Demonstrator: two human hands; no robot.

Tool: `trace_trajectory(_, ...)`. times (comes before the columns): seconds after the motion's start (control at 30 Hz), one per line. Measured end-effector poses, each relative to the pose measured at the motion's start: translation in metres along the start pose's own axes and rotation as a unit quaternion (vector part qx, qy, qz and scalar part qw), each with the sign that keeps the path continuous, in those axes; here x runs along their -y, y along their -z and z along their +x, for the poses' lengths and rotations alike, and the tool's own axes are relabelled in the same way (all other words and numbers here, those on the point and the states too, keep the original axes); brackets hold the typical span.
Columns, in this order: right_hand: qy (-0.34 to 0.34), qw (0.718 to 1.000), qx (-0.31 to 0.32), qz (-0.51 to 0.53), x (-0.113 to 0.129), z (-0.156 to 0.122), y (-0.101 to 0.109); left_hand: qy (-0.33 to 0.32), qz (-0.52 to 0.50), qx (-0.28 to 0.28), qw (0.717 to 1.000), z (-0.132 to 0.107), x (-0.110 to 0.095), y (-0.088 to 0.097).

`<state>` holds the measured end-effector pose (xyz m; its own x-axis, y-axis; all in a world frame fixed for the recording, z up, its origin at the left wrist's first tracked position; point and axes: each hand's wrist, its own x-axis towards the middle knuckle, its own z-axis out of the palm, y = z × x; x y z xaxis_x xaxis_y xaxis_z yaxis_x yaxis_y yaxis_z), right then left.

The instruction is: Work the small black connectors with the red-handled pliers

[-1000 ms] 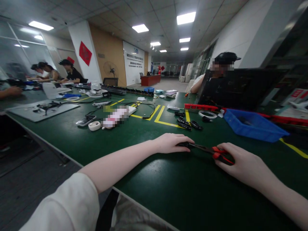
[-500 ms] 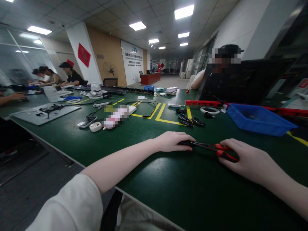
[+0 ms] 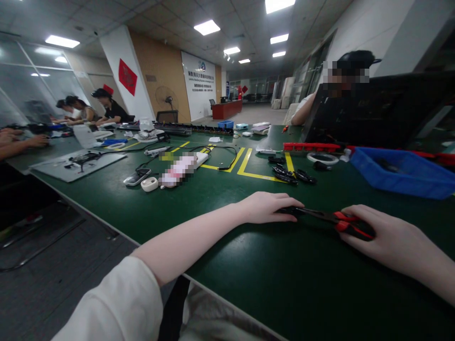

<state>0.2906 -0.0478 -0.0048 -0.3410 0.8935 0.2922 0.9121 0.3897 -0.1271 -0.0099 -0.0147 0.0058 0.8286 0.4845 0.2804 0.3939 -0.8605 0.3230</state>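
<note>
My left hand [image 3: 268, 207] is closed on a small black part [image 3: 289, 210], pinched between thumb and fingers just above the green table. Most of that part is hidden, so its kind cannot be told. Red-and-black long-nose pliers [image 3: 339, 219] are in my right hand [image 3: 386, 232], whose fingers wrap around the handles. Their jaws point left, with the tips at the black part by my left fingertips. Whether the jaws bite on it cannot be made out. Beyond my hands lies a cluster of similar-looking black pieces [image 3: 284, 173], near yellow tape.
A blue tray [image 3: 401, 182] stands at right, dark pieces inside. Red strips [image 3: 311, 147] and a white ring [image 3: 323, 158] lie behind. At left are a pixelated pink item [image 3: 179, 169], a handheld device [image 3: 137, 177] and a grey board [image 3: 71, 171]. Another person sits across behind a black panel [image 3: 369, 109].
The whole view has shifted slightly, so things appear farther right. Both hands keep their hold on the black part and the pliers. The plier handles look a little closer together.
</note>
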Motion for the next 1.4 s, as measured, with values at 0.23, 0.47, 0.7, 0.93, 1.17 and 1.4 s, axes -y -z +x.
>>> trace_trajectory(0.23, -0.001, 1.000, -0.011, 0.006, -0.005, -0.003, -0.005, 0.000, 0.003, -0.001, 1.000, 0.001, 0.000, 0.000)
trace_trajectory(0.47, -0.005, 1.000, -0.002, 0.029, -0.003, -0.007, -0.006, -0.004, -0.018, 0.005, 1.000, 0.000, 0.003, 0.002)
trace_trajectory(0.7, -0.019, 0.996, -0.007, 0.092, 0.015, -0.012, -0.002, 0.036, -0.137, -0.013, 0.990, -0.001, 0.002, 0.005)
trace_trajectory(0.93, -0.068, 0.988, 0.024, 0.140, 0.025, -0.020, 0.000, 0.105, -0.323, -0.037, 0.940, 0.005, 0.001, 0.009)
trace_trajectory(1.17, -0.050, 0.993, -0.049, 0.098, 0.030, -0.027, 0.001, 0.132, -0.345, -0.032, 0.929, 0.008, 0.000, 0.007)
trace_trajectory(1.4, -0.029, 0.992, -0.041, 0.112, 0.025, -0.034, 0.005, 0.097, -0.231, 0.017, 0.968, 0.005, -0.003, 0.002)
